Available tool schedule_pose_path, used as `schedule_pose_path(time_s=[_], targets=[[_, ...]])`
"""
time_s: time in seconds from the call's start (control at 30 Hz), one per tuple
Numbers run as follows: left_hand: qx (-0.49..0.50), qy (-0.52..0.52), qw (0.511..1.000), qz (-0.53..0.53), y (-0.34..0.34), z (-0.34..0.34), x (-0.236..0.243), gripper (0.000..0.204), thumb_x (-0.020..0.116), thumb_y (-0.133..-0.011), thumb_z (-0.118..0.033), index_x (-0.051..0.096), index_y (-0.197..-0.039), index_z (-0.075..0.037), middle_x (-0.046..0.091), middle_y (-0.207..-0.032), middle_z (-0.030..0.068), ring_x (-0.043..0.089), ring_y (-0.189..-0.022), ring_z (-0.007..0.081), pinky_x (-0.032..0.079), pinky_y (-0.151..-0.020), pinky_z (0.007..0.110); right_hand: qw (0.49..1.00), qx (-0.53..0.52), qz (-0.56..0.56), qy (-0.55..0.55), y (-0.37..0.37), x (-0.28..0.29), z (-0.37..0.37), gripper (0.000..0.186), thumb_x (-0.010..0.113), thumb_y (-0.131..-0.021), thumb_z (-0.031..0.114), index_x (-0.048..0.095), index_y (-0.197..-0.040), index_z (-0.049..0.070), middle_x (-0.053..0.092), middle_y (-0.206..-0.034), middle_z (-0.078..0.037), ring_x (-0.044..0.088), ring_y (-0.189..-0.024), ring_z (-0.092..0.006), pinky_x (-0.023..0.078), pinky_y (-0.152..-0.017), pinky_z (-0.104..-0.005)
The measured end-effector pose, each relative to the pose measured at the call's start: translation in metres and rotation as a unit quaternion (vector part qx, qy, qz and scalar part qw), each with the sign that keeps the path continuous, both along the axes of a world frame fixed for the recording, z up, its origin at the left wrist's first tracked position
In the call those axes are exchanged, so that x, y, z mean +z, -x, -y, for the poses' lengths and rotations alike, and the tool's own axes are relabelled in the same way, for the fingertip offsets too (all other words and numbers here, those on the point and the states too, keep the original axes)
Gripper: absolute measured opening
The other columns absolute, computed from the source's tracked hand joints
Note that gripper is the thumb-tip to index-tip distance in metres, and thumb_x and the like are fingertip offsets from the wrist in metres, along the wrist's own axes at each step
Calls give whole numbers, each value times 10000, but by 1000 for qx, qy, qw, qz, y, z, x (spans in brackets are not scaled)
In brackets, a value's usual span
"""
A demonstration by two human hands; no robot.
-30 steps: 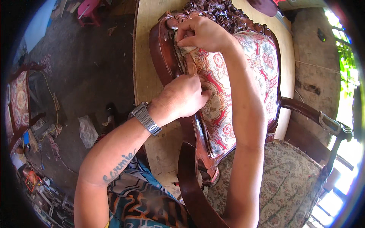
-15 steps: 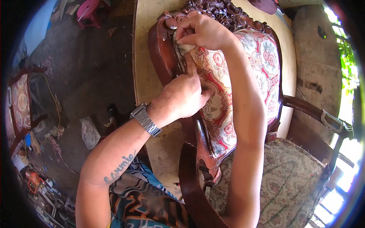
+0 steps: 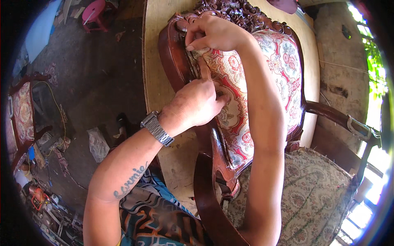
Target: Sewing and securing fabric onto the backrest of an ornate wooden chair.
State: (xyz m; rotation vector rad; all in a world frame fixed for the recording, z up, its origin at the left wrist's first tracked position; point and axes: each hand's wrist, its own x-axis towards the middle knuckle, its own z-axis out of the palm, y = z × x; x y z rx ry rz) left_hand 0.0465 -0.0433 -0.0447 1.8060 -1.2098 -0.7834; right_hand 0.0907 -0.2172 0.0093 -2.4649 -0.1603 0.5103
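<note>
A carved wooden chair (image 3: 169,57) has a padded backrest covered in red and cream floral upholstery fabric (image 3: 234,96). At the upper left corner of the backrest, my right hand (image 3: 217,35) pinches the fabric's edge between thumb and fingers, beside the wooden frame. Just below it, my left hand (image 3: 195,102) presses a stretched index finger onto the fabric's left border, its thumb spread over the pattern. A dark gap runs between cloth and frame there. My right forearm crosses in front of the backrest and hides part of it.
The chair's seat (image 3: 295,197), in faded floral cloth, lies at lower right, with a curved armrest (image 3: 205,184) nearer me. A plywood board (image 3: 154,49) is behind the backrest. Leftward on the floor are a pink stool (image 3: 94,16), a plastic bag (image 3: 98,143), another floral chair (image 3: 24,110) and scattered tools.
My right hand has shifted slightly left and down along the edge, and the pale folded bit of cloth under its fingers lies flatter. My left hand stays nearly in place.
</note>
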Motion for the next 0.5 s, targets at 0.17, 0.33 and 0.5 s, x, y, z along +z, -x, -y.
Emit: schedule_pose_path(time_s=[0.17, 0.33, 0.5], targets=[[42, -15, 999, -13, 2, 1, 0, 923, 628, -876, -329, 111, -1297, 309, 624, -680, 287, 668, -690, 389, 551, -614, 415, 970, -92, -6, -224, 18, -13, 10, 197, 744, -821, 123, 702, -979, 12, 699, -868, -55, 647, -814, -131, 514, -758, -251], [39, -70, 997, 12, 4, 3, 8, 962, 617, -880, -355, 68, -1321, 299, 636, -694, 262, 664, -665, 375, 553, -598, 409, 985, -97, 123, -74, 17, -20, 4, 194, 751, -828, 160, 704, -963, 29, 686, -882, -66, 632, -780, -157, 505, -746, -282], [34, -111, 993, 29, 2, 0, 22, 928, 602, -907, -349, 80, -1290, 316, 639, -744, 294, 667, -717, 399, 552, -609, 409, 991, -49, 118, 51, 9, -12, -10, 178, 745, -813, 194, 701, -889, 40, 664, -777, -85, 617, -733, -195, 490, -732, -332]])
